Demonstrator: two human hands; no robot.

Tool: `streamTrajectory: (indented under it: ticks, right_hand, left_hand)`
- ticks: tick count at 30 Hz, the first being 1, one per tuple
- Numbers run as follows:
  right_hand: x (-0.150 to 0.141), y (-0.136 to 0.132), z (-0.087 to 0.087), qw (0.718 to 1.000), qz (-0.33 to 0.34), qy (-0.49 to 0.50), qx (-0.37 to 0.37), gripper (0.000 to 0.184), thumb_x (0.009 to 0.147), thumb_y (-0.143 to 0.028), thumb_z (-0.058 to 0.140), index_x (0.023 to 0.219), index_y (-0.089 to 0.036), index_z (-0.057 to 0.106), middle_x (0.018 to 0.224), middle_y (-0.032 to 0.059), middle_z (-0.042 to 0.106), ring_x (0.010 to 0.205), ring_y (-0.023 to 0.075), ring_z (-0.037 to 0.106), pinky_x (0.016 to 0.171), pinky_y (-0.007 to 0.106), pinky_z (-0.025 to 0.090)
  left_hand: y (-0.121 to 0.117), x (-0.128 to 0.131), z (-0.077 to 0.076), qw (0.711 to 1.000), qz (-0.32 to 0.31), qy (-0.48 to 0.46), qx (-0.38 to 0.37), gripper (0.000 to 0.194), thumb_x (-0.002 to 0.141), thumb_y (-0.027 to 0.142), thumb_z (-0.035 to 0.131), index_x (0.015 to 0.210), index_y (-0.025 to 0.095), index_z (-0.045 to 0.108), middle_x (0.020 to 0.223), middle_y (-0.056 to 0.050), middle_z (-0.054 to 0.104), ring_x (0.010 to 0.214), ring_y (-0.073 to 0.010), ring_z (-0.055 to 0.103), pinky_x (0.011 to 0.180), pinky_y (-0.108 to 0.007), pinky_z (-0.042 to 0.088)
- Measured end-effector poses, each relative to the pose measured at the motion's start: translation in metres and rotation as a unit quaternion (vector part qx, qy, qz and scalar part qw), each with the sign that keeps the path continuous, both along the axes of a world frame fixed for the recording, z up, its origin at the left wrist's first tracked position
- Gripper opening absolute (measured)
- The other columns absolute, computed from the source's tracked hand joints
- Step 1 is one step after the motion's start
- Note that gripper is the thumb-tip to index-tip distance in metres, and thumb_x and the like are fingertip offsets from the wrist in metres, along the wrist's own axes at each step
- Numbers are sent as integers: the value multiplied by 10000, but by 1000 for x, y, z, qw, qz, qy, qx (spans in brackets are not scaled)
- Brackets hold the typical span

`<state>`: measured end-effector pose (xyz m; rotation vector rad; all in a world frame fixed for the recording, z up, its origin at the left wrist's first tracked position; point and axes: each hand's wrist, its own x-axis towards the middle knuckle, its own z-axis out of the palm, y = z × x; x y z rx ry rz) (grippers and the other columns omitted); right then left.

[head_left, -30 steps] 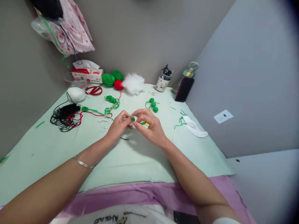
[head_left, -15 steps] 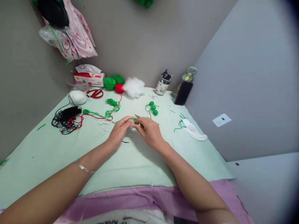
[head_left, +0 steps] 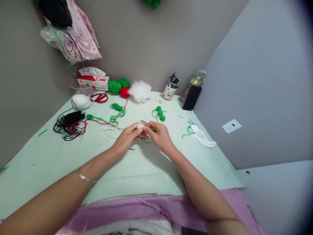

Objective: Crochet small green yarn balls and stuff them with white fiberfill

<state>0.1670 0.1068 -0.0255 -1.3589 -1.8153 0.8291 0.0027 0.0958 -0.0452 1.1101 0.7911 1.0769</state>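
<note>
Two bare hands meet above the middle of the table (head_left: 151, 173). The left hand (head_left: 129, 135) has its fingers closed, with one small white piece (head_left: 140, 126) pinched at their tips. The right hand (head_left: 158, 133) has its fingers curled nearly shut, their tips pinched at the right edge of that same piece; what else lies inside this grip cannot be told. One thin grey point (head_left: 143, 121) juts out just beyond the fingertips, and one green strand (head_left: 146, 141) loops below the hands.

Beyond them lie three small green balls (head_left: 160, 113) in a row, touching or nearly so. Farther back are two larger green yarn balls (head_left: 114, 87), one red ball (head_left: 124, 92) and one heap of white fluff (head_left: 140, 91), side by side. To the left are one white yarn ball (head_left: 81, 102), one tangled black skein (head_left: 72, 120) and one pair of red-handled scissors (head_left: 99, 98), with one tissue box (head_left: 93, 83) behind. Toward the right stand one pen cup (head_left: 170, 89), one bottle (head_left: 197, 80) and one phone (head_left: 192, 98), which leans against the bottle. One white cloth (head_left: 203, 137) lies nearer.
</note>
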Motion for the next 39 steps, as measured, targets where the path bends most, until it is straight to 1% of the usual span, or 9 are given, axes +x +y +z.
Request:
streamTrajectory:
  ticks: [6,10,13,16,19,22,27,32,39]
  right_hand:
    - [-5,-9,5,999,33,-36,12,210,955,-285,510,796,-209,624,638,-40,559,591,129,445,629,260,323]
    - [-14,-17,6,998,45,-45,21,230,937,-190,480,746,-206,606,703,-5,620,649,147,500,674,273,340]
    - [-17,-21,7,998,42,-36,16,228,918,-167,487,734,-203,617,721,0,638,632,142,501,675,275,347]
    - [-17,-17,7,999,50,-11,-5,259,944,-235,493,728,-198,631,707,-4,660,609,131,512,646,260,368]
    - [-13,-8,3,995,58,57,-51,366,959,-435,528,702,-190,614,696,2,684,636,128,540,634,246,390]
    - [-9,0,-3,992,35,98,-77,466,861,-594,629,636,-188,592,598,-29,595,580,109,447,582,243,339]
    - [-5,2,-5,993,6,95,-67,466,820,-609,659,619,-195,586,498,-78,395,508,95,277,507,260,211]
    - [-4,-2,-3,996,-6,71,-46,360,837,-468,676,616,-193,599,504,-79,381,519,96,290,523,265,219]
    - [-5,-11,5,1000,24,-15,-7,270,914,-329,601,674,-206,619,545,-66,481,532,109,373,577,254,284]
  left_hand:
    - [5,3,-5,999,33,-2,-19,247,834,355,673,995,167,678,821,-13,693,614,-139,667,651,-284,556]
    - [14,2,-10,998,60,30,1,172,770,270,652,913,174,660,636,34,634,503,-124,589,543,-250,489]
    - [17,1,-10,994,86,56,28,179,734,224,643,908,191,618,615,57,609,475,-118,552,522,-250,456]
    - [12,1,-9,988,122,75,59,201,765,223,646,936,223,541,697,69,611,509,-117,568,562,-263,467]
    - [5,3,-11,981,142,97,86,223,798,207,665,947,247,504,737,70,599,582,-133,601,617,-278,469]
    - [1,3,-13,980,130,114,100,226,827,196,668,966,255,500,715,71,586,625,-153,620,661,-296,478]
    - [-2,-2,-4,985,79,104,109,217,878,249,661,1008,245,488,782,48,626,754,-174,677,758,-325,517]
    - [0,-9,3,990,50,82,105,183,942,365,619,996,222,517,807,22,659,784,-179,698,829,-360,533]
    - [6,-7,-7,990,64,74,97,204,869,294,679,953,226,506,726,55,634,679,-159,672,746,-329,524]
